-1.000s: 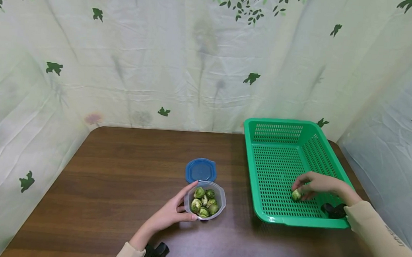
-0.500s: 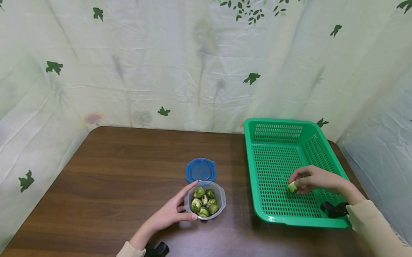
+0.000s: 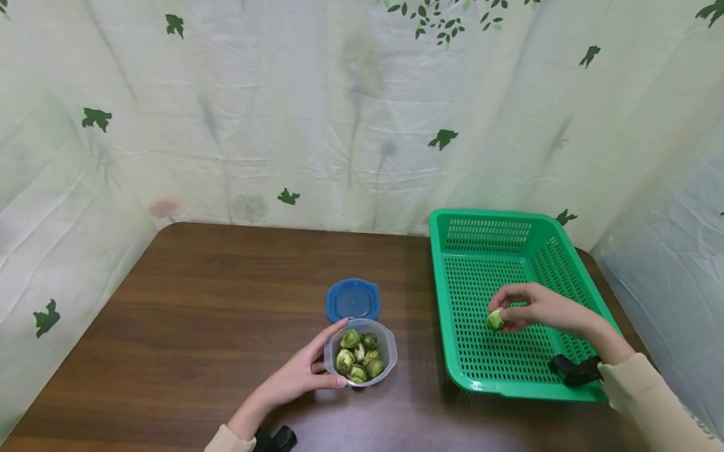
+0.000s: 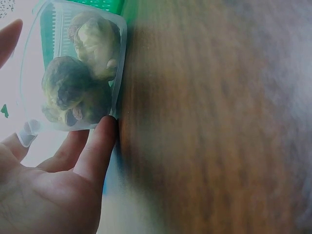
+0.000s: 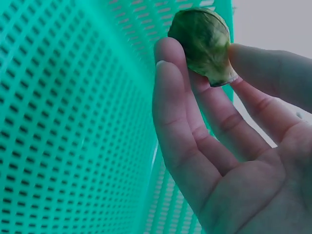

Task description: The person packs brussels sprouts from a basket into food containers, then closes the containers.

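My right hand [image 3: 535,308] pinches one Brussels sprout [image 3: 495,319] between thumb and fingertips, above the floor of the green basket [image 3: 436,287]. Seen from the right wrist, that sprout [image 5: 202,41] has its cut stem end towards the palm, and the basket's perforated wall [image 5: 63,122] is beside the fingers. On the table my left hand [image 3: 295,375] holds a clear plastic container [image 3: 392,354] from its left side, with the thumb at the near side and a finger at the far rim. Several Brussels sprouts [image 3: 359,355] lie inside the container.
A blue lid [image 3: 353,300] lies flat just behind the container. The brown wooden table [image 3: 218,300] runs back to a pale curtain [image 3: 250,106] with leaf prints. The basket stands at the table's right side.
My right hand has moved left and slightly away from me above the basket floor, carrying the Brussels sprout. The left hand and the container have stayed in place.
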The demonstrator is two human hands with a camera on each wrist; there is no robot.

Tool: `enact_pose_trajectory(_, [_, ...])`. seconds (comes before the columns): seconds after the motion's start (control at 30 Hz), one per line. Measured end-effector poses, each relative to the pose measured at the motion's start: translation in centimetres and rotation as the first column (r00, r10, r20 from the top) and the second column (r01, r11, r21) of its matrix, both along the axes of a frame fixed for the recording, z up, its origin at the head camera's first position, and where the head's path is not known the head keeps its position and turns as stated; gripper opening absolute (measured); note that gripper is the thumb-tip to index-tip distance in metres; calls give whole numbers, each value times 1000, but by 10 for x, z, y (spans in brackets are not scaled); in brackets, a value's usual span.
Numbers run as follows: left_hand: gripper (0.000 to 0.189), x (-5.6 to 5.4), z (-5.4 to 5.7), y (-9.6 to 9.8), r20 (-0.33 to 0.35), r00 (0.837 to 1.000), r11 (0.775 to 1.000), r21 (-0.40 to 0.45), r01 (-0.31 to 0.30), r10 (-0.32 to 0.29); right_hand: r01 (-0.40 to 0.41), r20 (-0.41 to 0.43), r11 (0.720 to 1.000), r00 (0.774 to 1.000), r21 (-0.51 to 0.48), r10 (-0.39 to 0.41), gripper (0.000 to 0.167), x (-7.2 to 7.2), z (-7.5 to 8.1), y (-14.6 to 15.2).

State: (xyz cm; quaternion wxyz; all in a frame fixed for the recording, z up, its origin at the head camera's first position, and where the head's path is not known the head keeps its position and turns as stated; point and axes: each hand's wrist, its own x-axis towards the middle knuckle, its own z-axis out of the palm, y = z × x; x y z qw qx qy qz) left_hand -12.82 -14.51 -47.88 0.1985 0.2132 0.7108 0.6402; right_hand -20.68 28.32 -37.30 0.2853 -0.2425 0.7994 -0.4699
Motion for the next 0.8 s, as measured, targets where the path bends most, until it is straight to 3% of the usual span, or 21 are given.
enact_pose_trajectory(0.27, [90,0,1,0,2,1000,1000,-5,-2,2,-28,-38,998,999,-58,25,15,6,9,-22])
enact_pose_trajectory(0.8, [88,-1,-2,-1,-7,1000,1000,26,14,-14,-54,-59,996,997,-71,50,16,21,21,-69])
